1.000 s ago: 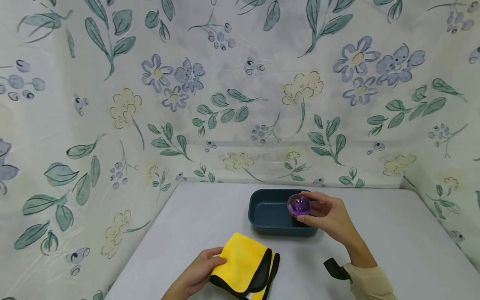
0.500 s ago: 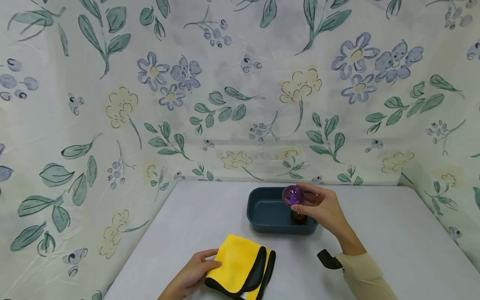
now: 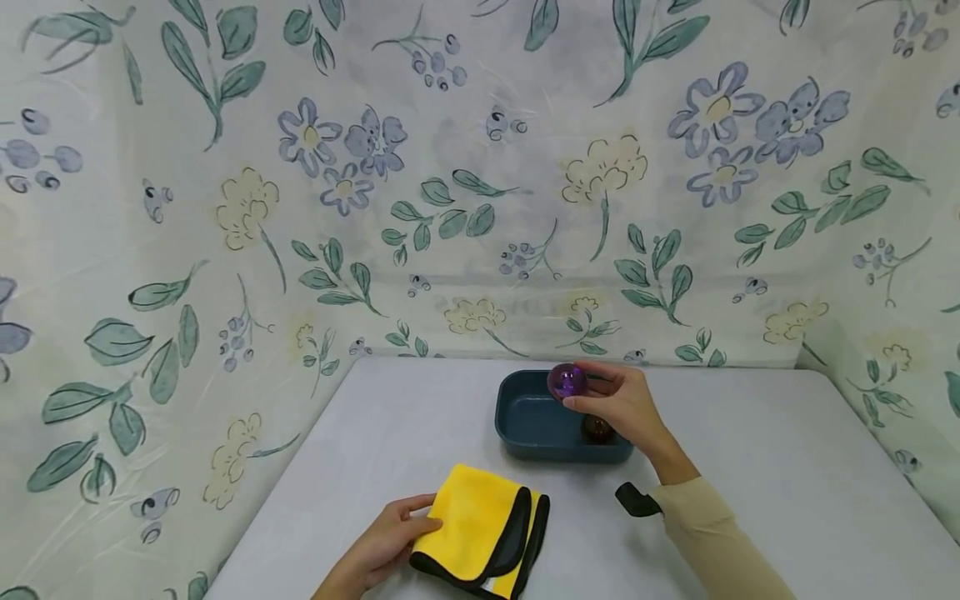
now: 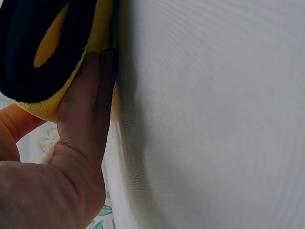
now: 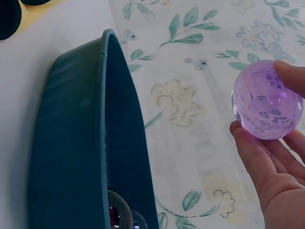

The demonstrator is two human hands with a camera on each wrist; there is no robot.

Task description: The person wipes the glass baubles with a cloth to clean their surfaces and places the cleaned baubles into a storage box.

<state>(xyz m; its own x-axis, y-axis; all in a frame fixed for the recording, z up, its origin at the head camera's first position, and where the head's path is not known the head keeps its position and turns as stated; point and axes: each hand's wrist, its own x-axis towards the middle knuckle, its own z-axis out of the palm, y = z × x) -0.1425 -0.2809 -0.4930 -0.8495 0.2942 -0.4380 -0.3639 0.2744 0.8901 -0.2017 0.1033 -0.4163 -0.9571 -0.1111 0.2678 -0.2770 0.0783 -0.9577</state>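
My right hand [image 3: 628,407] holds a clear purple ball [image 3: 567,381] between thumb and fingertips, above the dark teal box [image 3: 562,452]. In the right wrist view the purple ball [image 5: 267,100] is well apart from the box wall [image 5: 71,124]. Inside the box, at its right end, lies a dark reddish-brown ball [image 3: 597,430]; the right wrist view shows part of a second ball [image 5: 139,220] beside it. My left hand [image 3: 386,533] grips the left edge of a folded yellow cloth [image 3: 472,521] with black trim, thumb on top and fingers beneath.
A white tabletop [image 3: 757,475] lies under everything. Floral sheeting [image 3: 480,250] rises behind it and at both sides. A black strap [image 3: 637,500] sticks out from the right sleeve [image 3: 701,510].
My right hand has lifted the purple ball and carried it left over the box, uncovering the dark ball. My left hand and the cloth stay nearly in place.
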